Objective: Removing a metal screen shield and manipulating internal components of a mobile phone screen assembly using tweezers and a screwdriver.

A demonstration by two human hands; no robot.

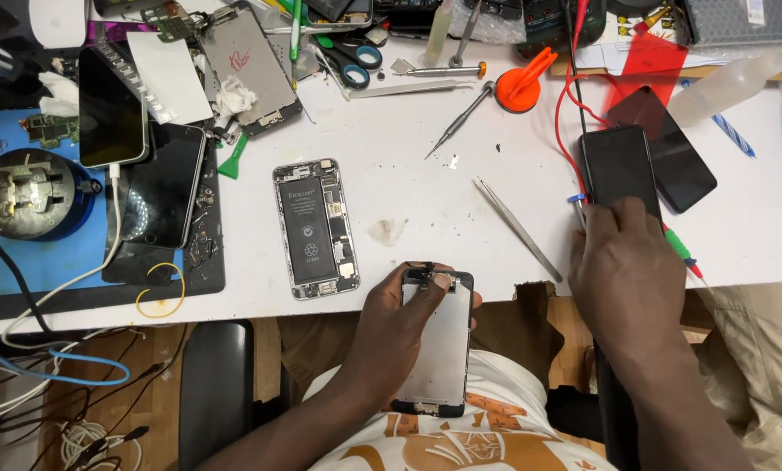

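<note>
opened phone (315,228) lies near the bench's (426,187) front edge. left hand (397,336), fingers curled, grips a screen panel (439,349) just past that edge. tweezers (517,228) lie between. right hand (628,270) presses flat on a black phone (618,166).

A cluttered white worktable (426,187) stands over a wooden floor (151,401).

Left hand (404,327) at lower centre, fingers curled in a grip; right hand (628,270) at right, palm down, fingers bent.
</note>
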